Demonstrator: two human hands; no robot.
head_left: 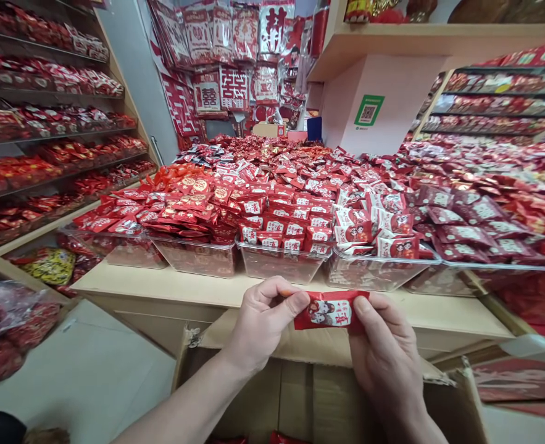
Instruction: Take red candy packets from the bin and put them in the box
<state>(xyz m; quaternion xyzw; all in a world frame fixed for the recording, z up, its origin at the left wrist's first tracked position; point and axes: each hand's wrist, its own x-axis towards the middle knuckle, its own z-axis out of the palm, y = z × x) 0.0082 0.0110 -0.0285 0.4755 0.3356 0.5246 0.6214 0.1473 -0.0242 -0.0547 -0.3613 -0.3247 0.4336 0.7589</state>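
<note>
A small red candy packet (330, 312), printed with cartoon figures and a white label, is stretched level between my two hands. My left hand (265, 320) pinches its left end between thumb and fingers. The right end is gripped by my right hand (383, 345), thumb in front. Below my wrists is an open cardboard box (295, 394) with a few red packets (288, 438) showing low inside. Just beyond my hands stands a clear plastic bin (281, 262) full of red packets (284, 225) with white labels.
More clear bins (383, 271) heaped with packets line the wooden counter (161, 283). Shelves of packets (45, 117) rise on the left. A white pillar (392, 92) carries a green QR sign (369, 112). Bagged packets (8, 333) lie at lower left.
</note>
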